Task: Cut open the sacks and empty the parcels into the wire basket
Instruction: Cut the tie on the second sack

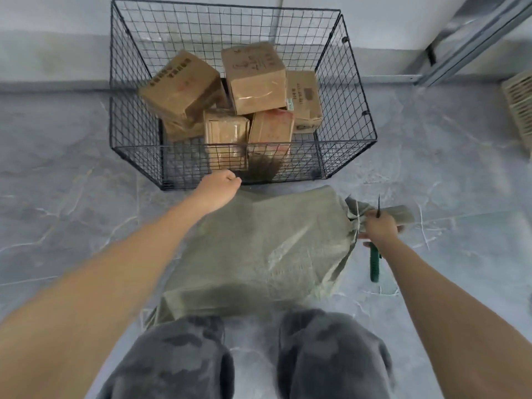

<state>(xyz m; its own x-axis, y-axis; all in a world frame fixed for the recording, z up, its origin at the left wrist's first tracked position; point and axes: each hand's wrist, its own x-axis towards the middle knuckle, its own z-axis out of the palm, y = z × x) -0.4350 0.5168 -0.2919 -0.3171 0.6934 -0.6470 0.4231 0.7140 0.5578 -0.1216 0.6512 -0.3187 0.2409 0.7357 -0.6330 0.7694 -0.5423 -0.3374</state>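
Note:
A full grey-green woven sack (259, 249) lies on the floor in front of my knees, its neck tied with string (357, 216) at the right. My right hand (380, 228) grips that tied neck and also holds green-handled scissors (374, 263), blade tip pointing up. My left hand (220, 187) is curled around the sack's far left corner, just before the black wire basket (138, 151). Several brown cardboard parcels (253, 79) are piled inside the basket.
The grey marbled floor (63, 156) surrounds the basket. A metal frame (472, 44) leans at the back right, and a beige slatted crate (518, 105) sits at the right edge. My grey-trousered knees (331, 352) are at the bottom.

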